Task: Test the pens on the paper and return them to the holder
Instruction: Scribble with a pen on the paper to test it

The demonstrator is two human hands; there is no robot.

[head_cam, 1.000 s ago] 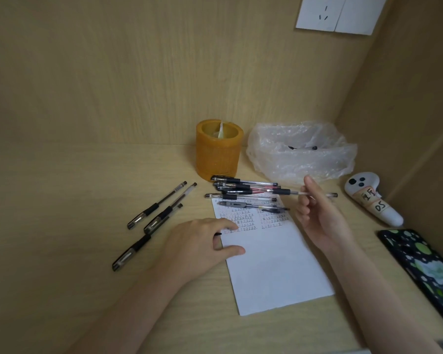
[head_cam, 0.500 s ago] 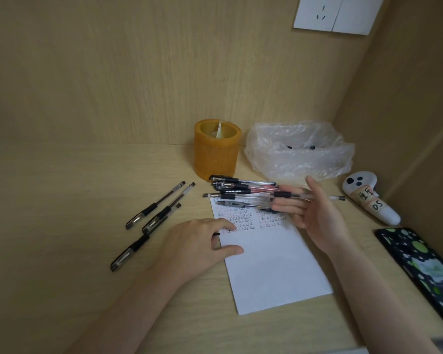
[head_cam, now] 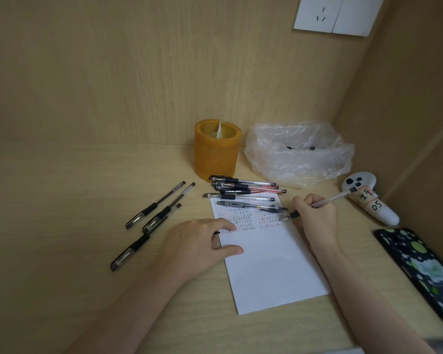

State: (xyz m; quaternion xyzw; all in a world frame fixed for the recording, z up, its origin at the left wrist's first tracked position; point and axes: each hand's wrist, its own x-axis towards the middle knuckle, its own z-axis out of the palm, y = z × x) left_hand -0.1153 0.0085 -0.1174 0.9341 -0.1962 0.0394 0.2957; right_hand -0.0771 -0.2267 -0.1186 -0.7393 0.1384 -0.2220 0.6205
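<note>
— Hands?
— Right hand (head_cam: 316,219) gripping clear-barrelled pen (head_cam: 327,200), tip down-left at white paper sheet's (head_cam: 271,274) right edge, barrel slanting up-right. Left hand (head_cam: 200,242) pressing sheet's left edge, fingers curled over small black bit (head_cam: 216,232); grip impossible to tell.
— Legible?
— "DS" on white controller (head_cam: 386,217); scribbles unreadable. Orange cylindrical holder (head_cam: 217,154) upright behind.

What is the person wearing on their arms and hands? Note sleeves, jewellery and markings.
The left forearm and right forearm are bare, with no sleeves showing. The left hand and right hand wear no gloves, and no ring, watch or bracelet shows on the sides in view. No markings are visible.
</note>
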